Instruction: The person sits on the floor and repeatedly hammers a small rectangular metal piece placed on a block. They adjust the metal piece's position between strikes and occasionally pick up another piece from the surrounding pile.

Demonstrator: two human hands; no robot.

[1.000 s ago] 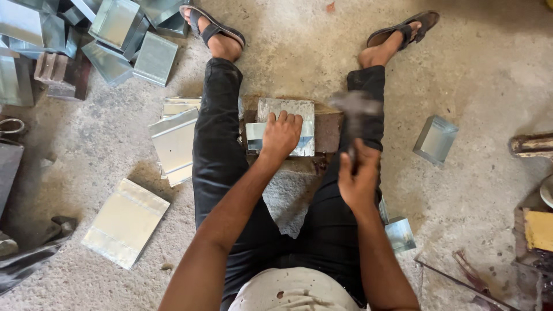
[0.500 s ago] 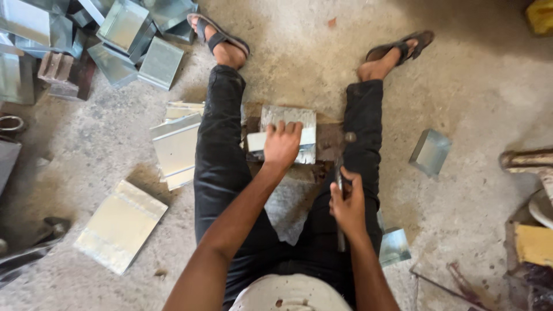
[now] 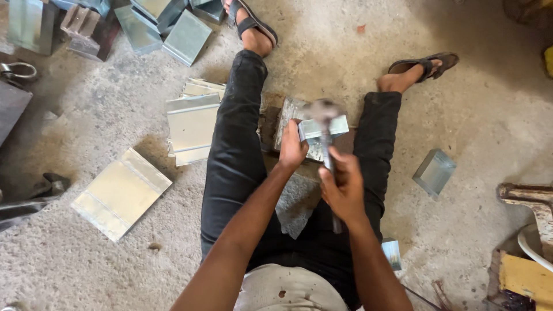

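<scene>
1. The person sits on the concrete floor [image 3: 357,52], legs spread, with a folded sheet-metal piece [image 3: 314,131] between the knees.
2. The left hand [image 3: 292,151] presses down on the piece's near edge, its grip clenched over the metal, likely to steady it.
3. The right hand [image 3: 344,190] has its grip wrapped round the handle of a hammer [image 3: 324,115]; the blurred head hangs just above the piece.
4. A dark block [image 3: 269,124] seems to lie under the piece, probably as an anvil.
5. Left of the piece lie flat folded sheets [image 3: 193,124]; farther left, a larger panel [image 3: 120,193].
6. Right of the piece sits a small open metal box [image 3: 433,171].
7. No labels or signs show.
</scene>
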